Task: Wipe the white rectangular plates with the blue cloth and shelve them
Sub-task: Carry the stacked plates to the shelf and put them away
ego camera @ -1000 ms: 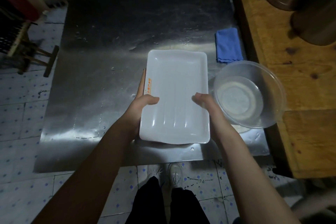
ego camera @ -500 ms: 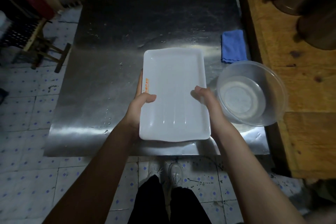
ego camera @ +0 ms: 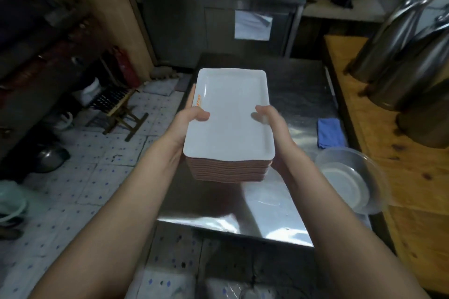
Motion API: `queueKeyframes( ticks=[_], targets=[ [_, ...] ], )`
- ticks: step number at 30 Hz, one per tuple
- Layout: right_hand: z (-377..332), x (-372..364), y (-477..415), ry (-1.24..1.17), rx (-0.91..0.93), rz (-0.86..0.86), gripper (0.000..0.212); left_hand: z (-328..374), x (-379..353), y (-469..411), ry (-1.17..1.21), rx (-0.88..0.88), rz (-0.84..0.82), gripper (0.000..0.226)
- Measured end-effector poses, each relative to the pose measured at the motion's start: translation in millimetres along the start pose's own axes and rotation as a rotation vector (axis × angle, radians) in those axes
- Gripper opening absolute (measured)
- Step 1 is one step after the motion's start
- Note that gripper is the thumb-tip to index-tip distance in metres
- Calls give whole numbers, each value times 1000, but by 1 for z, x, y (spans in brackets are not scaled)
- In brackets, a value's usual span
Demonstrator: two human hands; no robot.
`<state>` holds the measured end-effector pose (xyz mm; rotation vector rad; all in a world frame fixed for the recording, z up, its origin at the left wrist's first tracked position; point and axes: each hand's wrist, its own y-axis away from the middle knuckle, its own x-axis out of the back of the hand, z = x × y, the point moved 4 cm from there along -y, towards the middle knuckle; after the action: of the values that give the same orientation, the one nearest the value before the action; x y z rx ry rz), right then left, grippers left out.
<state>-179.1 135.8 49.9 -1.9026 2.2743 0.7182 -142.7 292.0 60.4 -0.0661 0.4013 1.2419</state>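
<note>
A stack of white rectangular plates [ego camera: 229, 116] is held in the air over the steel counter [ego camera: 291, 94], roughly level. Its long axis runs straight away from the person and a short end faces them. The undersides showing at the near end of the stack look reddish brown.

The left hand [ego camera: 188, 124] grips the stack's left long side, with the thumb curled over the top plate's rim and the fingers underneath. The right hand [ego camera: 274, 126] grips the right long side the same way, thumb on top.

A short line of orange lettering [ego camera: 198, 100] runs along the top plate's left rim, just beyond the left thumb. It is too small and blurred to read.

To the right of the stack a folded blue cloth [ego camera: 331, 132] lies flat on the steel counter. To the right of the stack and nearer the person, a clear plastic bowl [ego camera: 349, 179] sits at the counter's right edge. Farther right of the stack, a wooden counter [ego camera: 401, 177] carries tall metal canisters [ego camera: 401, 56]. To the left of the stack, a small wooden stool [ego camera: 126, 114] stands on the tiled floor [ego camera: 85, 177]. Beyond the stack there is a dark metal cabinet [ego camera: 218, 26].
</note>
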Motion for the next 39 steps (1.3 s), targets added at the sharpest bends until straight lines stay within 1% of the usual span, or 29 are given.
queueKeyframes(
  ticks=[2,4,7,13,15,17,19,20,24,26,27,29,32,36,39],
  targets=[
    [-23,-33,-2,24,25,-63,31,40,10,3,-11,-37,-1,52],
    [-47,-71,-2,9,43,-122,24,83,24,6,4,-101,-8,44],
    [-79,-133,2,20,105,-168,23,147,51,18,-6,-187,-23,45],
    [-122,-261,26,25,186,-198,27,276,116,58,-216,-303,30,24],
    [-132,-305,35,27,209,-221,27,316,139,76,-255,-314,30,19],
    [-140,-342,42,32,240,-242,26,346,160,91,-285,-283,33,13],
    [-142,-370,43,40,245,-254,27,366,180,102,-314,-224,64,5],
    [-142,-382,41,46,240,-249,29,374,190,105,-318,-215,78,5],
    [-142,-417,19,120,208,-207,35,392,225,97,-297,-244,75,23],
    [-142,-428,-1,157,191,-179,39,397,244,83,-309,-224,95,24],
    [-141,-433,-11,173,183,-168,40,398,253,75,-318,-199,109,21],
    [-141,-442,-34,184,186,-161,40,401,270,54,-343,-148,128,15],
    [-143,-454,-77,181,194,-159,44,411,292,9,-359,-126,136,19],
    [-153,-471,-145,152,175,-137,42,429,310,-64,-363,-116,89,13],
    [-167,-482,-198,143,189,-73,46,445,323,-125,-360,-107,66,13]
  ],
)
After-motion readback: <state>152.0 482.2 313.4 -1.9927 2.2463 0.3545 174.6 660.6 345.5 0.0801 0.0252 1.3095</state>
